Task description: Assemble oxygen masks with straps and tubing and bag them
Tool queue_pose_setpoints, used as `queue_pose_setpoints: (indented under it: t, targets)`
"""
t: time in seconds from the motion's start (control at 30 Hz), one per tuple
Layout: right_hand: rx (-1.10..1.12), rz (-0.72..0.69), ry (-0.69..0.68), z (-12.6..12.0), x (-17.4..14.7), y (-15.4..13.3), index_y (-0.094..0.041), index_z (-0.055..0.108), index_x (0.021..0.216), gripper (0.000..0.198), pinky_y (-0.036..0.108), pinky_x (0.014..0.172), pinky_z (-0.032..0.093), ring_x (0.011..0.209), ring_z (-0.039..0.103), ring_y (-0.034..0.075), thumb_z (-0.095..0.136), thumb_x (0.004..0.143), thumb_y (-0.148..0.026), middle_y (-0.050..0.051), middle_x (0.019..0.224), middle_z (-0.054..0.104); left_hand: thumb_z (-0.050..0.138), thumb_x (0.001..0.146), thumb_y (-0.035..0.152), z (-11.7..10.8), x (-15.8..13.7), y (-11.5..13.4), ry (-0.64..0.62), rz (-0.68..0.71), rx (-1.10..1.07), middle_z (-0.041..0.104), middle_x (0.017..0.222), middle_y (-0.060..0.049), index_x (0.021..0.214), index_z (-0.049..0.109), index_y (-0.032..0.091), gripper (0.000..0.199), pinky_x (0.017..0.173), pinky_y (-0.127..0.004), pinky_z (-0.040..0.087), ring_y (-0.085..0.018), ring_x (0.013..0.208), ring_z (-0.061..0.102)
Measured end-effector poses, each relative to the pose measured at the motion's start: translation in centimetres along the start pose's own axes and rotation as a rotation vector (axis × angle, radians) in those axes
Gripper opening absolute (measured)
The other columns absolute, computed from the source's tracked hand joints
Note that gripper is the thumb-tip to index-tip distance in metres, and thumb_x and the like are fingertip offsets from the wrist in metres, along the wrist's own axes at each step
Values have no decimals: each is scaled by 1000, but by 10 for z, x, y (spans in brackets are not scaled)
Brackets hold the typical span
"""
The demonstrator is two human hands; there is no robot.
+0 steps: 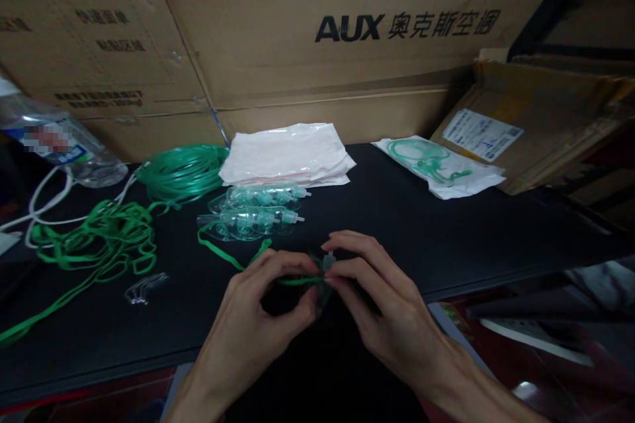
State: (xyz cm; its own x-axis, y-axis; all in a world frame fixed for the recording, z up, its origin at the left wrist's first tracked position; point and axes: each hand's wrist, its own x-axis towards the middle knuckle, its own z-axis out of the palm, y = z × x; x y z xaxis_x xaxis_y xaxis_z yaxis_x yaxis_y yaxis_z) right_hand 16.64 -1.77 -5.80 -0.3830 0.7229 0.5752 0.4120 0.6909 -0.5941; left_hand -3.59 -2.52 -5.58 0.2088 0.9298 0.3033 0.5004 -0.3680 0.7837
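Near the front edge of the black table, my left hand [268, 304] and my right hand [381, 291] meet fingertip to fingertip. Between them is a clear green plastic mask [328, 261], mostly covered by my fingers. A flat green elastic strap [297, 281] runs into the pinch of my left hand, and its loose part curls over the table to the left. My right thumb and fingers close on the mask's edge beside the strap. Just beyond my hands lie several clear green oxygen masks [253, 218] in a stack.
Coiled green tubing [183, 172], a heap of green elastic strap [99, 238] and small metal strips [146, 287] lie left, near a water bottle [69, 139]. Behind are white packages [288, 155], a bagged tubing set [431, 165] and cardboard boxes [347, 73].
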Motion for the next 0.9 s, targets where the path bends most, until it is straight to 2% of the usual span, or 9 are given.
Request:
queue_pose_setpoints:
  t: [0.27, 0.33, 0.43, 0.5, 0.6, 0.67, 0.73, 0.8, 0.9]
  targets:
    - [-40, 138, 14, -24, -18, 11, -27, 60, 106, 17, 38, 100, 55, 117, 66, 22, 58, 100, -11, 8, 123, 64, 69, 86, 23, -3, -4, 1, -23, -135, -20, 77, 97, 2, 102, 71, 27, 16, 62, -21, 45, -14, 82, 70]
    - [-24, 71, -53, -21, -20, 10, -28, 57, 124, 29, 39, 104, 55, 125, 63, 23, 62, 99, -15, 10, 132, 61, 69, 86, 25, -3, -3, 4, -42, -171, -63, 78, 95, 3, 104, 72, 27, 18, 60, -21, 45, -14, 77, 69]
    - [-103, -93, -206, -12, -20, 11, -27, 38, 152, 64, 49, 114, 50, 145, 46, 31, 67, 96, -18, 17, 155, 45, 69, 88, 29, -1, -3, 8, -64, -240, -136, 79, 97, 3, 110, 72, 29, 22, 54, -21, 41, -11, 62, 60]
    - [-179, -160, -262, -5, -20, 14, -26, 36, 155, 67, 53, 115, 49, 150, 39, 33, 63, 96, -11, 19, 160, 39, 69, 89, 31, 2, -4, 10, -80, -271, -188, 80, 104, 3, 119, 70, 31, 30, 53, -21, 42, -10, 59, 58]
    - [-194, -175, -233, 1, -21, 21, -23, 41, 153, 61, 51, 111, 53, 144, 49, 31, 55, 96, -4, 20, 150, 51, 74, 88, 38, 0, -5, 12, -88, -288, -136, 80, 110, 3, 136, 62, 36, 49, 52, -22, 45, -11, 57, 59]
    - [-179, -168, -203, 1, -22, 25, -22, 43, 151, 59, 49, 108, 55, 138, 55, 30, 54, 96, -4, 20, 144, 56, 74, 89, 43, -11, -7, 11, -21, -244, 6, 79, 112, 4, 137, 62, 38, 50, 55, -23, 50, -13, 62, 64]
    - [-160, -150, -188, 1, -22, 28, -23, 44, 151, 59, 47, 107, 56, 137, 57, 29, 54, 95, -4, 18, 144, 58, 67, 94, 46, -32, -14, 4, 107, -144, 167, 78, 116, 3, 126, 70, 37, 33, 71, -25, 57, -17, 83, 72]
    - [-126, -133, -174, 0, -23, 29, -24, 45, 151, 61, 46, 109, 55, 138, 57, 27, 54, 94, -3, 17, 145, 59, 58, 99, 45, -60, -26, -11, 222, -52, 314, 78, 116, 3, 112, 76, 34, 24, 90, -27, 57, -20, 103, 73]
    - [-65, -111, -154, 1, -24, 31, -26, 45, 151, 64, 43, 110, 53, 139, 57, 25, 54, 92, -2, 15, 147, 59, 57, 99, 48, -99, -50, -42, 251, -42, 505, 76, 119, 6, 117, 73, 36, 26, 94, -23, 56, -18, 103, 74]
